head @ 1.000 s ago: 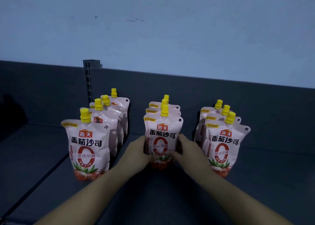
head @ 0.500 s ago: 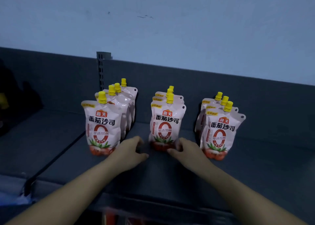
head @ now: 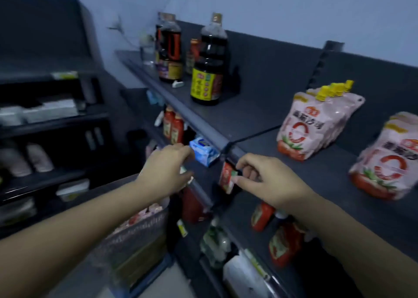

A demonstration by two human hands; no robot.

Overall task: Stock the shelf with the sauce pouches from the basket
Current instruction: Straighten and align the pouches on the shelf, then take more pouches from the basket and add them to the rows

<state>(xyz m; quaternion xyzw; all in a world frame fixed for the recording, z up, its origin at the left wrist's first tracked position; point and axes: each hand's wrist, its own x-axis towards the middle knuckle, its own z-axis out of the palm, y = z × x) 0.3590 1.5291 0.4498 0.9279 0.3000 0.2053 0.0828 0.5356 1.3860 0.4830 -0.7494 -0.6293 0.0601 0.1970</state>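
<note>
Two rows of pink sauce pouches with yellow caps stand on the dark top shelf (head: 260, 114): one row (head: 316, 126) at the right, another (head: 389, 162) at the far right edge. A grey mesh basket (head: 135, 243) sits low in the middle, with more pink pouches (head: 144, 214) showing above its rim. My left hand (head: 167, 169) hangs in the air above the basket, fingers loosely bent, holding nothing. My right hand (head: 267, 180) hovers just in front of the shelf's front edge, fingers loosely curled and empty. The whole view is motion-blurred.
Two large dark sauce bottles (head: 208, 67) stand at the shelf's left end. A blue packet (head: 203, 153) and red bottles (head: 172, 126) sit on the shelf below; more red bottles (head: 282, 243) sit lower down. A second dark shelving unit (head: 45, 117) stands at left.
Both hands have come off the middle row of pouches and drawn back from the shelf. The view has swung left and down, bringing the basket and lower shelves into sight.
</note>
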